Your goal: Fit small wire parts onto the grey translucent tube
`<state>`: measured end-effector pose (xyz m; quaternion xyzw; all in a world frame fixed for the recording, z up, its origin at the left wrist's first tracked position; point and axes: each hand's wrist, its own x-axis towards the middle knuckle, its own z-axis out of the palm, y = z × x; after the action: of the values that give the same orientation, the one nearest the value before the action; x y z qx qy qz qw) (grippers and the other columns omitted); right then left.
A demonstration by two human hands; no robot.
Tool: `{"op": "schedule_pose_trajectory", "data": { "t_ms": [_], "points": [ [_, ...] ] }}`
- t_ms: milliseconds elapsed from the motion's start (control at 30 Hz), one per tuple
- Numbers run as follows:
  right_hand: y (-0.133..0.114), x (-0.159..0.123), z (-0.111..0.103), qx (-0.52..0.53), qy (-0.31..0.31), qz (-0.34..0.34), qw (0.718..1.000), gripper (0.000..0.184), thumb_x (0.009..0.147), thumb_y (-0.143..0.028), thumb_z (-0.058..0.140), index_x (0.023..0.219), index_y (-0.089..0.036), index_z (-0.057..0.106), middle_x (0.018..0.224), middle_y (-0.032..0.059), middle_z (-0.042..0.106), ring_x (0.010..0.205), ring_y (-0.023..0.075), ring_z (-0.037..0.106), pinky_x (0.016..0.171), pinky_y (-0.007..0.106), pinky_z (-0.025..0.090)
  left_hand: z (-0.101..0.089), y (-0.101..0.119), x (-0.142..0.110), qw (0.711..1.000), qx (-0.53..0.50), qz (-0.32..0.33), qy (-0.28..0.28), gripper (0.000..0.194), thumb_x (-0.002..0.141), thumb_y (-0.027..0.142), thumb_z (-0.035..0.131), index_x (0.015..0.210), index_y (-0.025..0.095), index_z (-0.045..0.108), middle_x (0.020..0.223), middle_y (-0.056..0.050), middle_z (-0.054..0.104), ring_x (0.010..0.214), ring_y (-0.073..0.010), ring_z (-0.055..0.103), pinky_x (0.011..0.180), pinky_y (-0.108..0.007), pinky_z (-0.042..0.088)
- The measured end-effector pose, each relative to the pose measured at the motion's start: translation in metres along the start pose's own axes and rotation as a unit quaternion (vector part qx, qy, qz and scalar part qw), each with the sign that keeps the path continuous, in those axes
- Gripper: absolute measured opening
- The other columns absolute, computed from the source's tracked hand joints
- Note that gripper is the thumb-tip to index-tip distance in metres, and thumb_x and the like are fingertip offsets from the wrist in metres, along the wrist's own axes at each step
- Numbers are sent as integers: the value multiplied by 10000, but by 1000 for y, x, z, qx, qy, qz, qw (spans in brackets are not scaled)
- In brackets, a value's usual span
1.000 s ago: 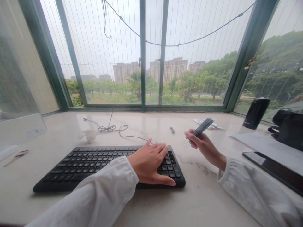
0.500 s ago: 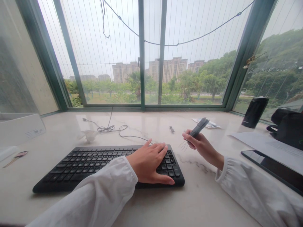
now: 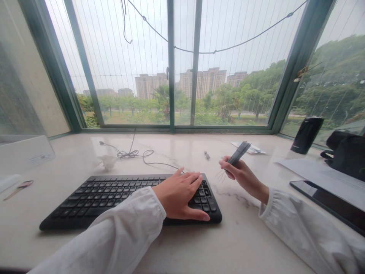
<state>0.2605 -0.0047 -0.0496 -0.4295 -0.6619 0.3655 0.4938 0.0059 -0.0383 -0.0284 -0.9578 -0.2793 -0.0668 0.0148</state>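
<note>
in right hand point(image 3: 245, 177), bristly bundle point(image 3: 239, 153)

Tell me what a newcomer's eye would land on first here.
Probably the black keyboard on the pale counter, with the left hand spread over its right end. Next, the right hand, right of the keyboard, gripping a dark bundle. Behind them stands the wide green-framed window.

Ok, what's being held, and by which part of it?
The right hand holds the dark bundle near its thin-stranded end; the left hand lies spread on the keyboard, holding nothing.
</note>
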Motion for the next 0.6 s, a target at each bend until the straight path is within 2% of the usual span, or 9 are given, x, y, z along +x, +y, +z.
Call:
{"op": "schedule_pose_trajectory", "data": {
  "t_ms": [200, 333, 467, 600],
  "points": [
    [-1, 0, 0, 8, -1, -2, 1000, 369, 852, -492, 633, 705, -181, 501, 546, -81, 309, 484, 67, 268, 463, 243, 183, 1, 0, 0, 1000, -1, 2, -2, 1028, 808, 817, 383, 1486, 47, 314, 1522, -214, 355, 1396, -321, 363, 1190, -490, 150],
    [-3, -2, 0, 64, -11, -5, 998, 362, 869, -474, 632, 702, -180, 502, 532, -83, 326, 464, 59, 287, 463, 237, 205, 2, -1, 0, 1000, 3, -7, -5, 1050, 797, 831, 374, 1481, 37, 323, 1518, -221, 358, 1394, -328, 365, 1191, -495, 145],
    [-9, -6, 3, 110, -55, -6, 992, 352, 883, -470, 622, 718, -179, 515, 530, -66, 429, 449, 64, 386, 460, 227, 275, 3, -1, 0, 1000, 10, -11, -7, 1043, 792, 840, 360, 1464, 41, 359, 1513, -227, 363, 1391, -340, 366, 1188, -508, 143],
    [-17, -14, 9, 54, -112, -5, 992, 369, 875, -502, 623, 730, -179, 518, 484, -56, 494, 422, 77, 446, 436, 215, 315, 3, -1, 1, 1000, 9, -11, -10, 1031, 797, 837, 357, 1465, 52, 360, 1516, -226, 358, 1399, -343, 351, 1183, -517, 148]
  ]
}}
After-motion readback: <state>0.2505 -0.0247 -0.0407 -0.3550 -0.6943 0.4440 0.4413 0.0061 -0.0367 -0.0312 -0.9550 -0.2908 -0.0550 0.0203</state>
